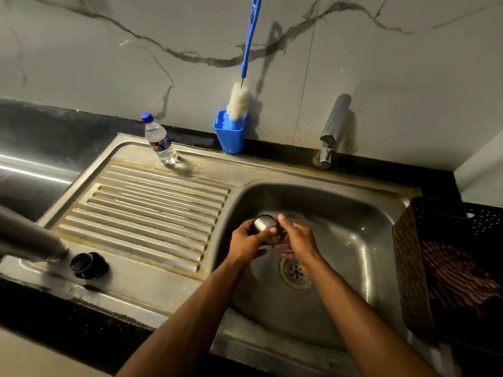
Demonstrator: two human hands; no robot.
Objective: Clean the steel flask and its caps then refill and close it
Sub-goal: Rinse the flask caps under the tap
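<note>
Over the sink basin (353, 254) both hands hold a small steel cup-shaped cap (264, 223). My left hand (249, 240) grips it from the left and below. My right hand (295, 238) holds it from the right, fingers laid against its side. The steel flask (27, 235) stands at the near left of the drainboard, blurred and close to the camera. A black inner cap (89, 265) lies on the drainboard next to the flask.
A plastic water bottle (160, 141) stands at the back of the ribbed drainboard (152, 210). A blue holder (230, 137) with a bottle brush (239, 102) sits against the wall. The tap (333, 129) is behind the basin. A dark basket (449, 268) with striped cloth is at right.
</note>
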